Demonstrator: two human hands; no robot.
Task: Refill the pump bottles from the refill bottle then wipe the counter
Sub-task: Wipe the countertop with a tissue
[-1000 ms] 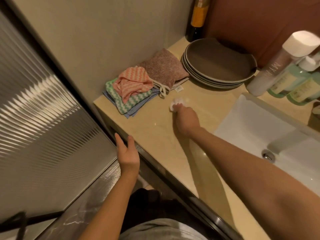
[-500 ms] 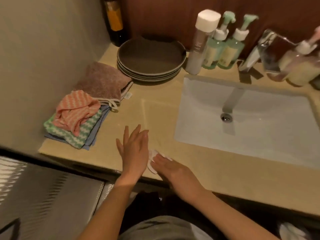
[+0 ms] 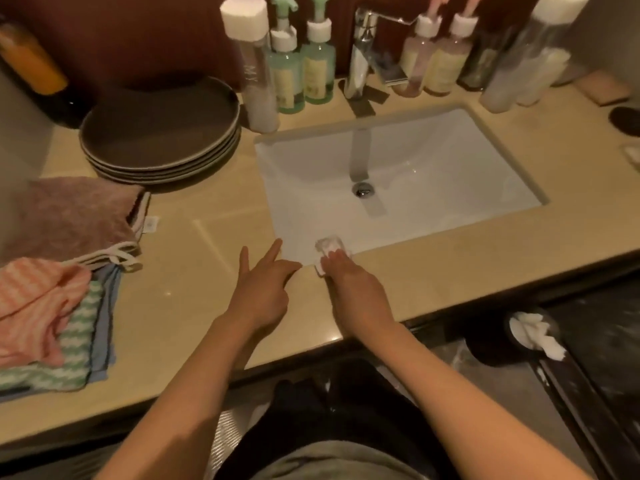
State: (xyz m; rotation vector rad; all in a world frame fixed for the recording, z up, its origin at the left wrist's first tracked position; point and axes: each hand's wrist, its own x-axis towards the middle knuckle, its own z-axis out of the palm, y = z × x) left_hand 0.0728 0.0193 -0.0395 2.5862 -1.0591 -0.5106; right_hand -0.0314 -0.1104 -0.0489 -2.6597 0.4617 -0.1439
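Note:
My right hand (image 3: pixel 353 289) presses a small crumpled white tissue (image 3: pixel 327 245) onto the beige counter (image 3: pixel 194 306) at the sink's front rim. My left hand (image 3: pixel 261 289) rests on the counter just left of it, fingers spread and straight, holding nothing. Two green pump bottles (image 3: pixel 301 67) stand behind the sink left of the tap (image 3: pixel 363 50). Two pink-topped pump bottles (image 3: pixel 436 60) stand right of the tap. A tall clear bottle with a white cap (image 3: pixel 254 67) stands next to the green ones.
The white sink (image 3: pixel 450 174) fills the counter's middle. A stack of dark plates (image 3: pixel 162 133) sits back left, folded cloths (image 3: pixel 59 271) at the left edge. More clear bottles (image 3: pixel 526 64) stand back right. A bin with white tissue (image 3: pixel 533 332) sits below right.
My right hand has slid the tissue from near the cloths along the counter to the sink's front rim. My left hand rose from the counter's edge onto its top, and the view swung right.

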